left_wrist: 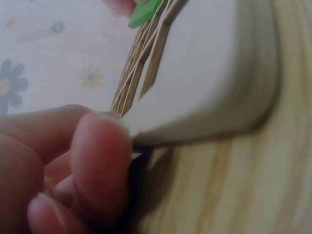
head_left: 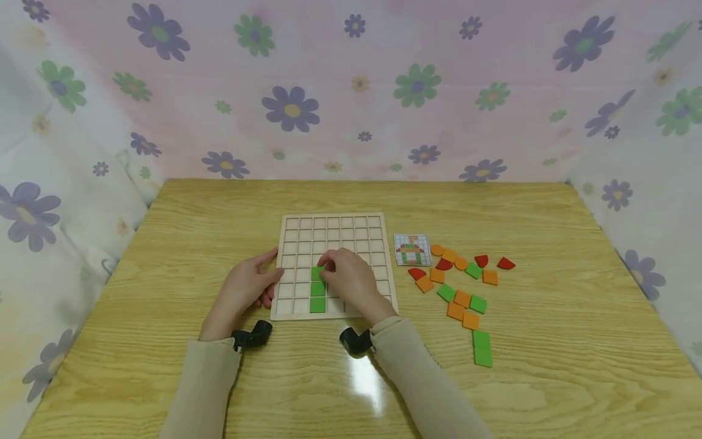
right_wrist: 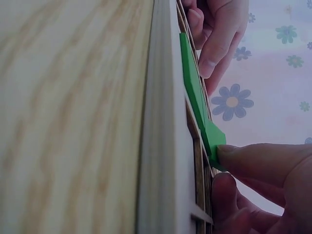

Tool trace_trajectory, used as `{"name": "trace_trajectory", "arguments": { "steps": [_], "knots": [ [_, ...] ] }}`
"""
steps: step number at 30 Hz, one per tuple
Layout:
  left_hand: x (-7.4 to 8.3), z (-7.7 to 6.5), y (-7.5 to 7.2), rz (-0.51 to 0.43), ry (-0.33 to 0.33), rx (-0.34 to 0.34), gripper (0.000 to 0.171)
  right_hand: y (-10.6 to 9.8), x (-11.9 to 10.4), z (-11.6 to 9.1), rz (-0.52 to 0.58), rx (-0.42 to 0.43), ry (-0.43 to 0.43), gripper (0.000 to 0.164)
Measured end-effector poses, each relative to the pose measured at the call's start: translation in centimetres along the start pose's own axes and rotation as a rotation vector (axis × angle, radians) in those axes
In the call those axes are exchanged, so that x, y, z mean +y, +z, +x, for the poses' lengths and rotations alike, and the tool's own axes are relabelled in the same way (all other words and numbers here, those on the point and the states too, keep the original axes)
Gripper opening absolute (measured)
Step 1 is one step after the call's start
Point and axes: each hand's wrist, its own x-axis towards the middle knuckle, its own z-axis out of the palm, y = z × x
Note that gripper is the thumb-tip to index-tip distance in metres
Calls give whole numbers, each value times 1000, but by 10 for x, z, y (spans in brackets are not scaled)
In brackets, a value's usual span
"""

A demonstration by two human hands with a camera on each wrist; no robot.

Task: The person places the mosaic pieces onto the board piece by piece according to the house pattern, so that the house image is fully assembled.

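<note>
A wooden grid board (head_left: pixel 333 316) lies on the table with a column of green square tiles (head_left: pixel 317 305) in its lower cells. At its left edge my left hand (head_left: pixel 245 285) holds the frame, thumb on top and the other fingers along the side; the left wrist view shows those fingertips (left_wrist: pixel 101 151) close up against the board's side. Over the middle of the grid, my right hand (head_left: pixel 353 277) pinches the uppermost green square tile (right_wrist: pixel 214 136) between thumb and finger. That tile sits tilted at the end of the green column in the right wrist view.
Right of the board lies a small pattern card (head_left: pixel 413 250). Beyond it are scattered loose pieces: orange squares (head_left: pixel 470 321), orange circles (head_left: pixel 437 250), red quarter-circle pieces (head_left: pixel 506 263) and more green squares (head_left: pixel 482 348). A flowered cloth (head_left: pixel 351 91) hangs behind the table.
</note>
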Motion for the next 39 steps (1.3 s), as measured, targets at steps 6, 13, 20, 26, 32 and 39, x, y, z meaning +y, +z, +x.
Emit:
{"name": "trace_trajectory", "arguments": {
  "steps": [6,13,20,26,32,39],
  "knots": [
    [0,0,0,6,5,0,58,0,1,0,-9,-10,1,9],
    [0,0,1,5,-1,-1,57,-1,-1,-2,-17,-21,-6,10],
    [0,0,2,8,3,-9,58,-1,1,-2,9,-34,-3,11],
    [0,0,1,22,2,-5,58,-2,2,-2,51,-52,-8,12],
    [1,-1,0,26,-2,-6,58,-3,4,-1,82,-69,-13,13],
    [1,1,-1,34,4,-8,59,-7,8,1,146,-124,-34,16]
  ]
}}
